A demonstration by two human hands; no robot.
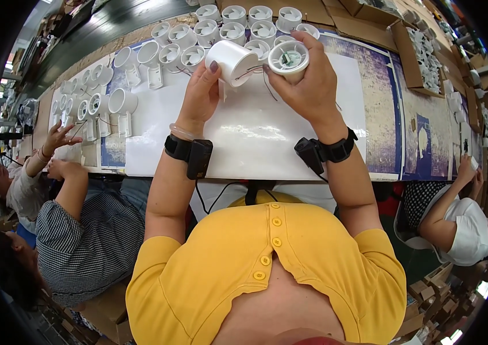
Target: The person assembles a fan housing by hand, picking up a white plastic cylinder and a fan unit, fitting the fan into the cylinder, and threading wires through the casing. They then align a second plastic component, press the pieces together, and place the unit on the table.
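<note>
My left hand [200, 95] is closed on a white plastic cylinder [231, 62], held tilted above the white work surface [250, 138]. In my right hand [314, 86] is a round white fan housing [288, 60], its open end facing up. A small green circuit board [286, 58] shows inside it. Thin dark and reddish wires [250, 72] run between the two pieces, and one loose wire [270, 89] hangs below. The cylinder and the housing are close together; whether they touch I cannot tell. My left palm is partly hidden behind the cylinder.
Several white fan units [233, 31] stand in rows beyond my hands. Others with rectangular white parts [123, 102] sit to the left. A cardboard box [416, 63] of small white parts lies at the right. People work on both sides; one person's hand [59, 138] reaches in at left.
</note>
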